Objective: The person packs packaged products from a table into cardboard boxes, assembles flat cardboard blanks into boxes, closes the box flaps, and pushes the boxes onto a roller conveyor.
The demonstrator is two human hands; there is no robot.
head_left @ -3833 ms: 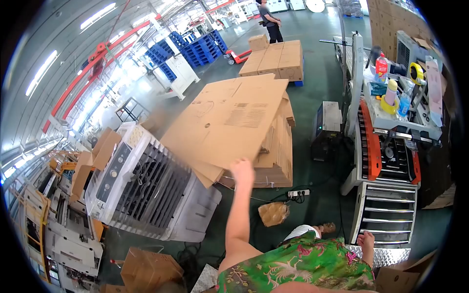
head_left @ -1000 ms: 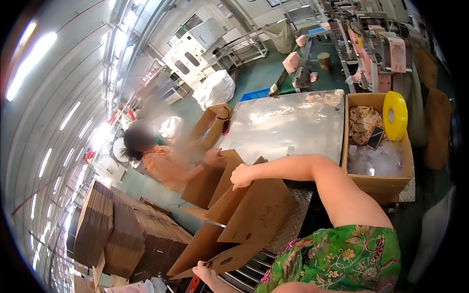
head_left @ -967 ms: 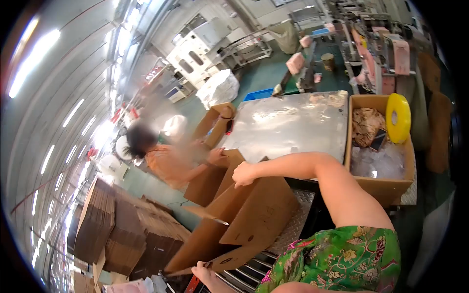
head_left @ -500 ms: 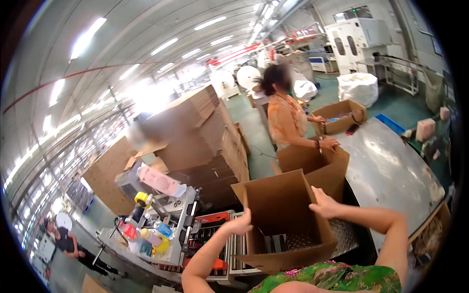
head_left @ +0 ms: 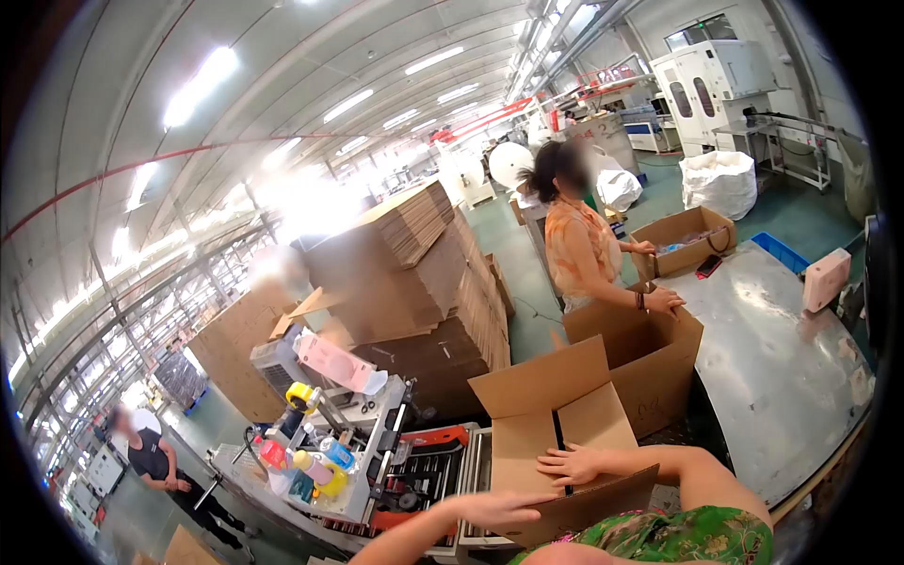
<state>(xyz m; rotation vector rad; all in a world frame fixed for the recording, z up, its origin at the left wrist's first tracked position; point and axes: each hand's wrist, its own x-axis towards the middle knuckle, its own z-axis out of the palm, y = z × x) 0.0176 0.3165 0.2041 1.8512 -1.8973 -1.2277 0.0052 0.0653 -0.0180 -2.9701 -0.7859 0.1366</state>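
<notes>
Box: a brown box point(head_left: 595, 424) is sitting at the lower centre of the frame.
Right hand: the right hand point(head_left: 573, 465) is resting on the folded flaps, grip spread, pinching nothing.
Left hand: the left hand point(head_left: 497, 509) is reaching flat over the box's near left corner, fingers straight, holding nothing; contact is hard to tell.
Flaps done: two inner flaps point(head_left: 520, 454) are lying inward, a dark gap showing between them.
Flaps left: the far flap point(head_left: 544, 375) is standing up; the near flap point(head_left: 614, 496) is also sticking up, unfolded.
Neighbour: a second box point(head_left: 659, 391) is standing beside the metal tabletop point(head_left: 782, 325), right of centre, under a co-worker's hand point(head_left: 665, 301).
</notes>
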